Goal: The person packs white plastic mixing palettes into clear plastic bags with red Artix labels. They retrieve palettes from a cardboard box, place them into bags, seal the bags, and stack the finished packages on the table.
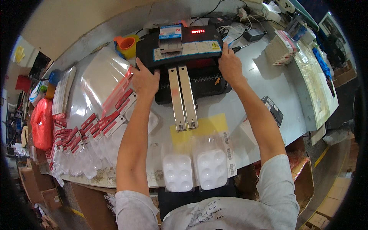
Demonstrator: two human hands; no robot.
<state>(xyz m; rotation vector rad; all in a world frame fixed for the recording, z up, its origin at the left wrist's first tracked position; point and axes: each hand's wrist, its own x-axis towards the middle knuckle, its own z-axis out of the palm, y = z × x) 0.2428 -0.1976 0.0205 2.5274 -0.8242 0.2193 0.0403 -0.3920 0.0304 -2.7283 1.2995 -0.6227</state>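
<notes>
A black electric stapling machine (207,57) with a red lit display stands at the middle of the table. Two long metal staple rails (180,99) stick out of its front toward me. My left hand (146,79) grips the machine's left side, its fingertips partly hidden under the edge. On the right side, my right hand (231,66) is closed around the housing. A blue and white staple box (170,32) lies on top, with strips of staples (170,46) beside it. Below the rails, two white six-well palettes (177,172) in clear bags lie at the table's near edge.
Several bagged palettes with red header cards (78,147) pile up on the left, beside clear plastic bags (105,78). A yellow tape dispenser (127,45) stands behind them. Stacked cards (281,48), a screwdriver (239,48) and a black box (273,111) lie on the right.
</notes>
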